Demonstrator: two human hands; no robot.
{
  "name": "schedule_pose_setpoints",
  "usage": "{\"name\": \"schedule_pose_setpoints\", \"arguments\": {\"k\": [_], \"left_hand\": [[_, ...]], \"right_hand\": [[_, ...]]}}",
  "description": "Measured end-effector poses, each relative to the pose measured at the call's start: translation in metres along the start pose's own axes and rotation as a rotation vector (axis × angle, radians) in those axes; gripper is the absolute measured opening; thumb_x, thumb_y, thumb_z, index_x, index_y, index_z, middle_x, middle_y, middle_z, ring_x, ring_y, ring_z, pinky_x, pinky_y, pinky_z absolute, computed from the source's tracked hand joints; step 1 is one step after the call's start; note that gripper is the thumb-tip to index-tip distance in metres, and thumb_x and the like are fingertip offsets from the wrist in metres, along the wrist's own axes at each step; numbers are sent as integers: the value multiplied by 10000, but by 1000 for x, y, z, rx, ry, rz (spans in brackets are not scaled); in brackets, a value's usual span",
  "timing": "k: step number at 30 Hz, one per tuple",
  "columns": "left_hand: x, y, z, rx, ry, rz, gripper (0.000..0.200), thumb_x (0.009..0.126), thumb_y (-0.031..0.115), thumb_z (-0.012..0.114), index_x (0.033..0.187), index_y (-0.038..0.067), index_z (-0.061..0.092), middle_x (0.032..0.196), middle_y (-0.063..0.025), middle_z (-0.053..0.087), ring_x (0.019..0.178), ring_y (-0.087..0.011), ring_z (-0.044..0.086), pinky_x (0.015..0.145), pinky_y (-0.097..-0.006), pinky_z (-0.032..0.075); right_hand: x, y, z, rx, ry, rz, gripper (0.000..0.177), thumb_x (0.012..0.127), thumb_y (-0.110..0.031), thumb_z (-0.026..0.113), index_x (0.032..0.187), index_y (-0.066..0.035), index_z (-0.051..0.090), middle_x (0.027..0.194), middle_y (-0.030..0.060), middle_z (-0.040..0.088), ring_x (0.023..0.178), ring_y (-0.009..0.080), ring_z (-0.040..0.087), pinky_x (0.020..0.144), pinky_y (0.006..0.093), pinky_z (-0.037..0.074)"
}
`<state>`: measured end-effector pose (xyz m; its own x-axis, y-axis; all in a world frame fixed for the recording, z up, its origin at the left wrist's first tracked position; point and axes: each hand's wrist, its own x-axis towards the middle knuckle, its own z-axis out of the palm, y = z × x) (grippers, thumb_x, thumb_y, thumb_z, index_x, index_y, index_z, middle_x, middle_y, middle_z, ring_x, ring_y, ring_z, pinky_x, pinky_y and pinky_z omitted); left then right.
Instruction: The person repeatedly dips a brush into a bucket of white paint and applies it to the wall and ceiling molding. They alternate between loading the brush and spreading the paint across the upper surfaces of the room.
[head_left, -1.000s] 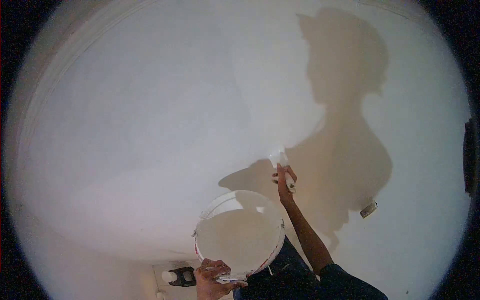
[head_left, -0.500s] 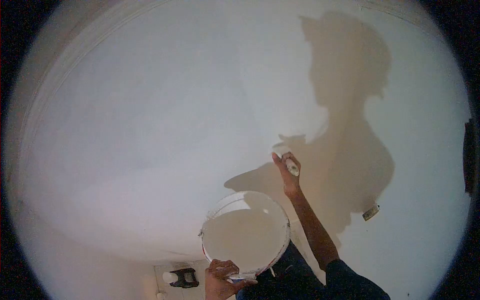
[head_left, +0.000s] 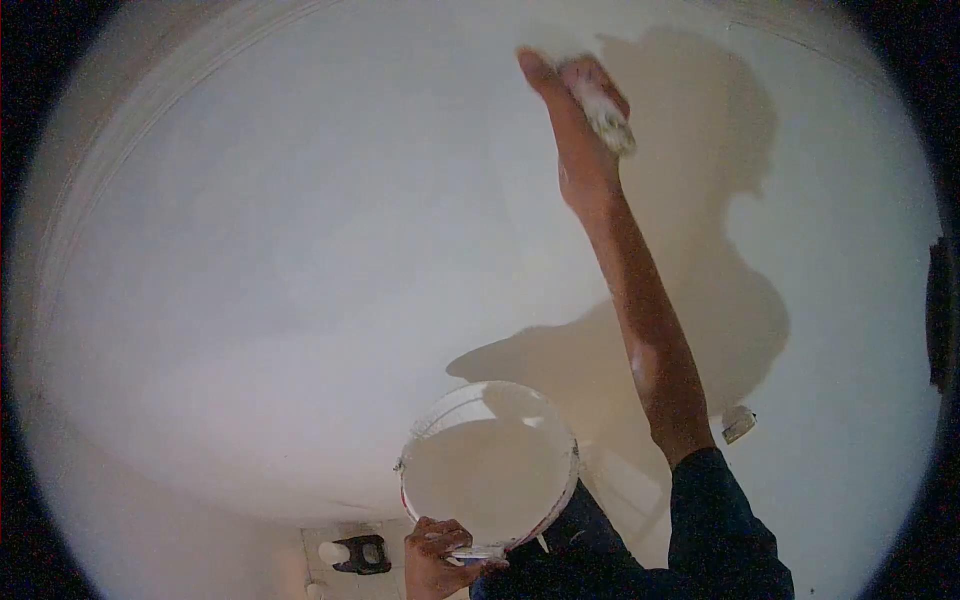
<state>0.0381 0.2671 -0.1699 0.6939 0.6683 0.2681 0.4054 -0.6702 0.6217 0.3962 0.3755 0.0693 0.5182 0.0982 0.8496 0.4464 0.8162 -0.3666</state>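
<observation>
My right hand (head_left: 585, 120) is raised high against the pale wall (head_left: 330, 220), its fingers closed around the handle of a brush (head_left: 608, 122). The bristles are hidden or blurred at the wall beyond the fingers. Low in the view, my left hand (head_left: 440, 560) grips the near rim of a white bucket (head_left: 576, 465). Whitish paint (head_left: 488, 475) lies in the bucket.
A small box-like fitting (head_left: 739, 424) sits on the wall at right. A black object (head_left: 362, 554) and a white round item (head_left: 333, 553) are on the floor at lower left. A dark object (head_left: 938, 315) stands at the right edge.
My right hand has moved far up the wall with the brush, and the arm is now stretched out. The left hand and bucket have barely shifted.
</observation>
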Motion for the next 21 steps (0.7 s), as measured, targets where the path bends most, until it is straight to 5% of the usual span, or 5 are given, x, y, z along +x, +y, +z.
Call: {"name": "schedule_pose_setpoints", "arguments": {"k": [2,6,9,13,21], "left_hand": [[1,4,-3,25,-20,-15,412,421,346,859,572,80,582,599,-41,595,567,-217,562,557,-312,435],[-4,-8,4,-45,2,31,385,426,291,858,602,85,584,621,-43,603,603,-233,572,584,-327,449],[-9,-9,3,-21,7,47,379,432,276,849,638,93,589,657,-42,610,638,-242,577,603,-340,454],[-12,-4,1,-20,-10,-38,321,469,159,774,729,31,635,855,-64,629,797,-270,577,664,-380,494],[-10,-2,4,-29,11,-53,295,481,145,757,731,58,626,810,-59,614,802,-248,552,665,-356,482]], "right_hand": [[22,-18,14,59,-28,-257,312,764,-113,718,628,-95,437,600,-62,422,568,40,383,523,210,340],[29,-26,24,-334,-121,6,254,853,-237,609,704,-93,462,700,-22,461,647,103,469,626,273,427],[16,50,8,-202,-69,-490,309,777,-100,697,632,-50,429,573,-14,431,556,58,400,521,222,367],[-67,63,-28,-231,-65,-88,273,796,-97,676,665,-45,442,621,2,478,565,70,442,522,223,412],[-229,105,-118,-172,-104,404,157,819,-81,637,767,-46,493,708,5,527,631,66,502,546,229,457]]}}
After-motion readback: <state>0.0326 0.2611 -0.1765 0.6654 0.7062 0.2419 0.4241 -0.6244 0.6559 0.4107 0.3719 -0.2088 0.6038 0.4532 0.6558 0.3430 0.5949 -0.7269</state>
